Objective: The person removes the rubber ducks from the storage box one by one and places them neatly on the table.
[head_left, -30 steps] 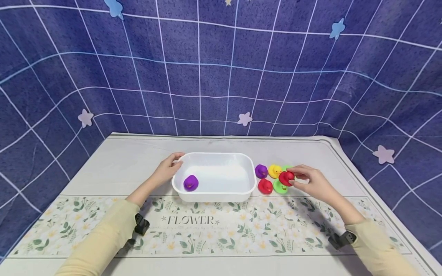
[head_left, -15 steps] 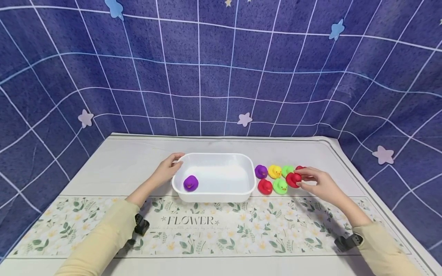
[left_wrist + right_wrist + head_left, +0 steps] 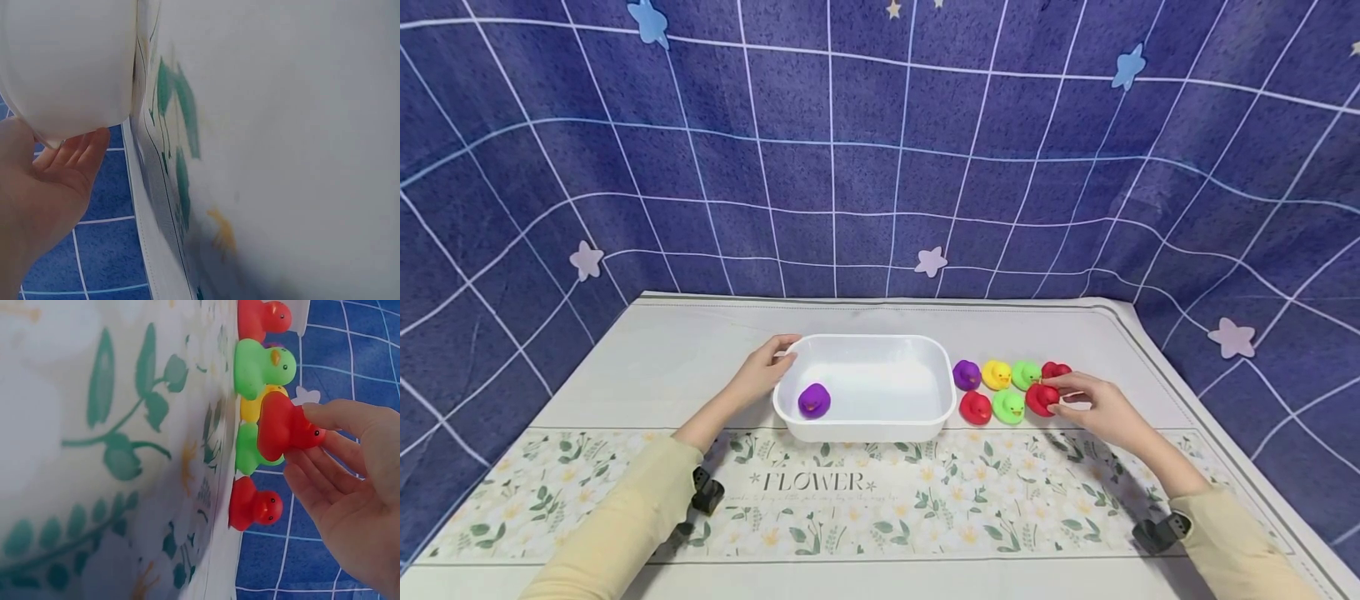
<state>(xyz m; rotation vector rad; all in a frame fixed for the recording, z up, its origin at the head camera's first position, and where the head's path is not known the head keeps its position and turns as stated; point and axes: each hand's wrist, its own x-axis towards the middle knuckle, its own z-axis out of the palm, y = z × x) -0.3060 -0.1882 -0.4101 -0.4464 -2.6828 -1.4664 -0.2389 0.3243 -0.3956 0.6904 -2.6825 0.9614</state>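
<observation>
A white plastic tub [image 3: 865, 431] stands mid-table with a purple rubber duck [image 3: 814, 402] in its near left corner. My left hand [image 3: 763, 368] grips the tub's left end, thumb at the rim and fingers along the outside; the left wrist view shows this hand [image 3: 59, 169] from below. To the right of the tub, my right hand [image 3: 1097, 406] pinches a red rubber duck [image 3: 1041, 400] between thumb and fingers, at the right end of the front row. In the right wrist view this red duck [image 3: 278, 428] is held just off the tablecloth, partly covering a green duck [image 3: 248, 450].
The back row has a purple duck [image 3: 967, 375], a yellow duck [image 3: 997, 375], a green duck [image 3: 1026, 375] and a red duck [image 3: 1056, 369]. In front sit another red duck [image 3: 975, 408] and green duck [image 3: 1009, 407]. A blue grid curtain [image 3: 865, 183] hangs behind the flower-printed tablecloth [image 3: 820, 533].
My right hand has carried the red duck rightward and down, to the right of the front green duck. The back green and red ducks have come into sight. My left hand stays on the tub.
</observation>
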